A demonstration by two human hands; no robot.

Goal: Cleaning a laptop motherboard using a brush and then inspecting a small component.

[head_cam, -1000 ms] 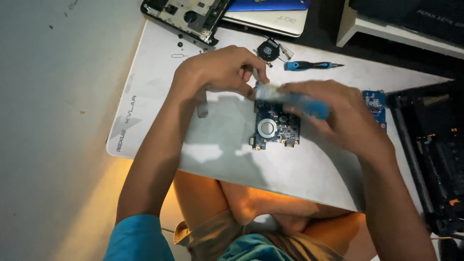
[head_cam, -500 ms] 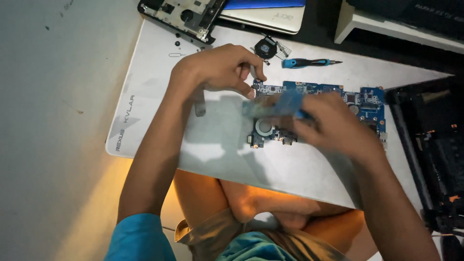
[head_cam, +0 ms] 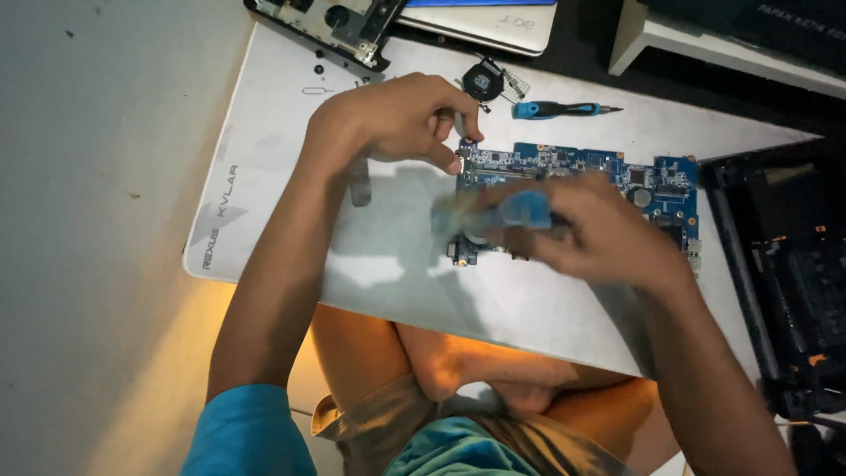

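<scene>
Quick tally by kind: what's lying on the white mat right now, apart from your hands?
Blue circuit board: 1
Blue-handled screwdriver: 1
Small black fan: 1
Blue-handled tool, blurred, in right hand: 1
Total: 4
The left hand touches the board's left corner.

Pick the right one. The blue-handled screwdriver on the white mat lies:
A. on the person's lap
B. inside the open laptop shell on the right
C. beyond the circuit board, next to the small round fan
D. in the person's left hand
C: the screwdriver lies loose on the mat, past the far edge of the circuit board and just right of the fan, untouched by either hand.
</scene>
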